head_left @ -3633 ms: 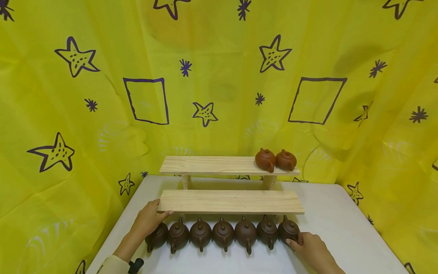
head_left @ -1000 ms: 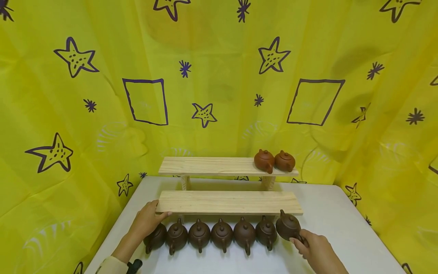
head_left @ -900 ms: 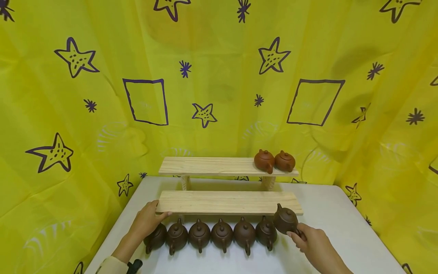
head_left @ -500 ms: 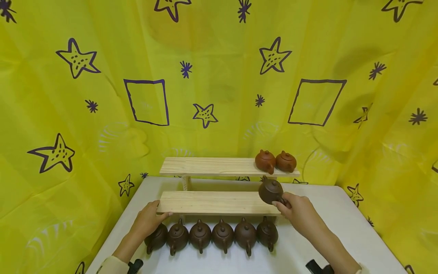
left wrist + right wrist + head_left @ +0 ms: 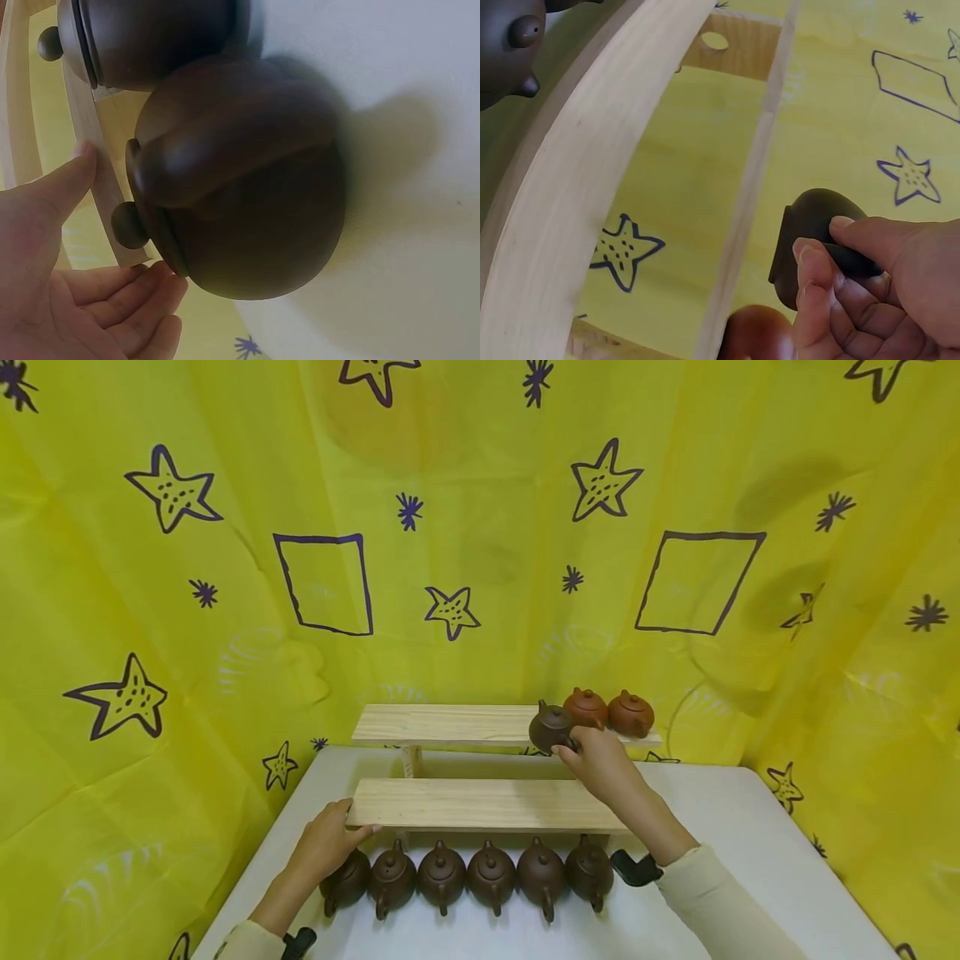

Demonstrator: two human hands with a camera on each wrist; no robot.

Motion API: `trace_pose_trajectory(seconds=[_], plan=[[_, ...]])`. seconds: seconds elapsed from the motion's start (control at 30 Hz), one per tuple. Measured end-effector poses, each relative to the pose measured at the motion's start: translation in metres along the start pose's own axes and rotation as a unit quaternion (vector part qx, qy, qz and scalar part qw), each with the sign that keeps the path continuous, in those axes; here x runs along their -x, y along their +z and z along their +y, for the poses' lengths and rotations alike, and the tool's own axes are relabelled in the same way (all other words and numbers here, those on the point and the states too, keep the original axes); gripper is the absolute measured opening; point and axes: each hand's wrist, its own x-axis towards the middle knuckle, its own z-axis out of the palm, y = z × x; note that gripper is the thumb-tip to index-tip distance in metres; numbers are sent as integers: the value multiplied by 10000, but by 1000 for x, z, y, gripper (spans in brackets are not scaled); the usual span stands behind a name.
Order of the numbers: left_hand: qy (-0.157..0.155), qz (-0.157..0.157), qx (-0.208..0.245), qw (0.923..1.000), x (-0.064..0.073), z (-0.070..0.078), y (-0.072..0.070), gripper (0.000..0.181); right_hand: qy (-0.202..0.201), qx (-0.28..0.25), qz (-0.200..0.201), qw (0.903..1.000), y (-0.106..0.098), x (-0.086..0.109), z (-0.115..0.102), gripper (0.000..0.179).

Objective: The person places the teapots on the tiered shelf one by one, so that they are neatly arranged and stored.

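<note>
By its handle, my right hand (image 5: 603, 766) pinches a dark brown teapot (image 5: 549, 729) at the front of the upper wooden shelf (image 5: 442, 723). The teapot's spout points away from me, and its body overlaps the shelf edge in the head view. Just right of it stand two reddish-brown teapots, the nearer one (image 5: 584, 707) partly hidden and the other (image 5: 631, 714) at the shelf's right end. My left hand (image 5: 322, 839) grips the left end of the lower shelf board (image 5: 480, 803), thumb on its front edge. The leftmost dark teapot (image 5: 247, 180) sits right beside that hand.
Several dark teapots (image 5: 491, 870) stand in a row on the white table (image 5: 465, 935) before the lower shelf, handles toward me. A wooden support (image 5: 412, 761) shows under the upper shelf. Yellow patterned cloth (image 5: 480, 485) hangs behind and at both sides.
My right hand has lifted the dark teapot from the row's right end and carried it up, left and back to the upper shelf. My left hand has stayed on the lower shelf.
</note>
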Motion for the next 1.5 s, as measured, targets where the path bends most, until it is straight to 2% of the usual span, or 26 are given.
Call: trace_pose_trajectory(seconds=[0.37, 0.63, 1.13, 1.33, 1.5], plan=[[6, 5, 6, 10000, -2, -2, 1, 78, 49, 97, -13, 9999, 18, -30, -3, 41], [41, 60, 27, 10000, -1, -3, 1, 77, 402, 83, -155, 9990, 20, -44, -2, 36], [-20, 46, 52, 10000, -1, -1, 0, 77, 643, 370, -338, 9967, 26, -58, 2, 29], [-6, 36, 44, 10000, -1, -1, 0, 78, 924, 271, -480, 9942, 26, -62, 1, 31], [64, 89, 19, 9999, -1, -1, 0, 78, 933, 164, -379, 9948, 29, -64, 1, 35]])
